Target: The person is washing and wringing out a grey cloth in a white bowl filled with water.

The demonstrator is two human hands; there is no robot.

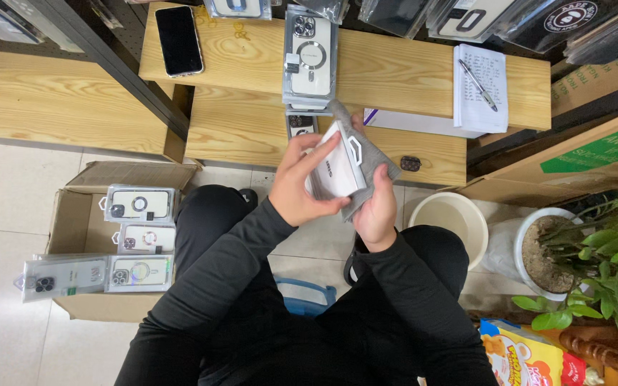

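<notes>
Left hand (pixel 302 182) and right hand (pixel 377 211) both clasped on one grey pouch (pixel 373 161).

We see a white packaged phone case (pixel 335 171), flat and tilted, half wrapped in a grey cloth (pixel 375 157), above the wooden shelf edge.
</notes>
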